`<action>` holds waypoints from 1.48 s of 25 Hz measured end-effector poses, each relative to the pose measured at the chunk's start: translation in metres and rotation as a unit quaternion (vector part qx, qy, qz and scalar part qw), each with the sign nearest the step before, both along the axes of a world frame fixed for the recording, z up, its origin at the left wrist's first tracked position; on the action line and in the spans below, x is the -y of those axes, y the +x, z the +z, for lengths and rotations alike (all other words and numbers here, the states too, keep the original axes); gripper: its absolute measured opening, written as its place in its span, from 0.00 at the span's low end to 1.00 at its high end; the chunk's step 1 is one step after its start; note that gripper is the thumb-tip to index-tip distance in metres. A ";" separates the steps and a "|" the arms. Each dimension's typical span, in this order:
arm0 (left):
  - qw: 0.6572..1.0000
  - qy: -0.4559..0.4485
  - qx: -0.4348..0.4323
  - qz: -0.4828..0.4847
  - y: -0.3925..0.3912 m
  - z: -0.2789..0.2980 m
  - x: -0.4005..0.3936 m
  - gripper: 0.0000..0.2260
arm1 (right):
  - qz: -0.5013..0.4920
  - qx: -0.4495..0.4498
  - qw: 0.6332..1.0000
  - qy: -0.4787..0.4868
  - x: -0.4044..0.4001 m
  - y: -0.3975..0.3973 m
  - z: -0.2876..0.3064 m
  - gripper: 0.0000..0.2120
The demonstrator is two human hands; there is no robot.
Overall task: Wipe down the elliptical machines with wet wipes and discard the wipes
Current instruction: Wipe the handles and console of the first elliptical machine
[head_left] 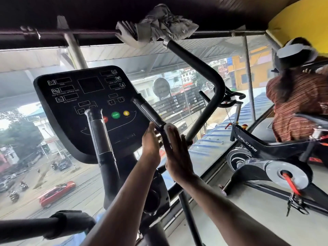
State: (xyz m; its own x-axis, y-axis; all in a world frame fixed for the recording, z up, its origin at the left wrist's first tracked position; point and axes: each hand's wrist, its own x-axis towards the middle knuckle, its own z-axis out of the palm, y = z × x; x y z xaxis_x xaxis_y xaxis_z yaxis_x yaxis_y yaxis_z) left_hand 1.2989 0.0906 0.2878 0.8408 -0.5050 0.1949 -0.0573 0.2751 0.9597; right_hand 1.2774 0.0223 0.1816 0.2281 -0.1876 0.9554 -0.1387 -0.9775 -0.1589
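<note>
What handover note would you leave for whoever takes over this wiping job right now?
Left hand: open, fingers against the black right inner handgrip of the elliptical.
Right hand: open, flat palm pressing the white wet wipe onto that grip's lower end.
Done: cannot tell.
Left: the black left inner handgrip, the black console panel, the long curved black arm, then discard the wipe.

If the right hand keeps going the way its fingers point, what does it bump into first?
Probably the inner handlebar. The right hand points up with a white wipe at its fingertips, seemingly already against the bar's lower end. Depth is hard to judge.
</note>
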 end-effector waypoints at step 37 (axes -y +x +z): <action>0.987 -0.091 0.135 0.012 0.021 -0.053 0.066 0.13 | 0.289 0.059 0.811 0.505 0.002 0.045 -0.079 0.32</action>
State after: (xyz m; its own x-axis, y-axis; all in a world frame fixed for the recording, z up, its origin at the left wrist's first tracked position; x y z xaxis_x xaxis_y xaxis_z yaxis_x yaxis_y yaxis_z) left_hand 1.3199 0.0244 0.2351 0.7571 -0.4209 0.4996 -0.3135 0.4368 0.8432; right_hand 1.3221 0.0207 0.1030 0.4747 -0.7823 0.4033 0.3714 -0.2373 -0.8976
